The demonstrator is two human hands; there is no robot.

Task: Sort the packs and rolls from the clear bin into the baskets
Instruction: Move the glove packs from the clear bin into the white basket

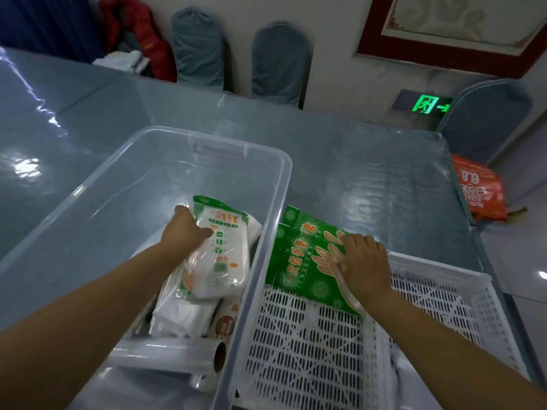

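Observation:
The clear bin (142,161) sits at the left of the table. Inside it, my left hand (185,229) grips a white and green pack of gloves (222,255), which lies over other white packs (180,315). A clear film roll (165,358) with a cardboard core lies at the bin's near end, beside a brown-labelled roll (226,324). To the right stands a white slotted basket (305,350), with a second white basket (438,297) beside it. My right hand (365,261) presses flat on a green glove pack (299,261) at the first basket's far end.
The table (370,173) has a shiny blue-grey cover. Blue covered chairs (278,63) stand along its far side. An orange bag (479,187) lies on the floor past the right edge.

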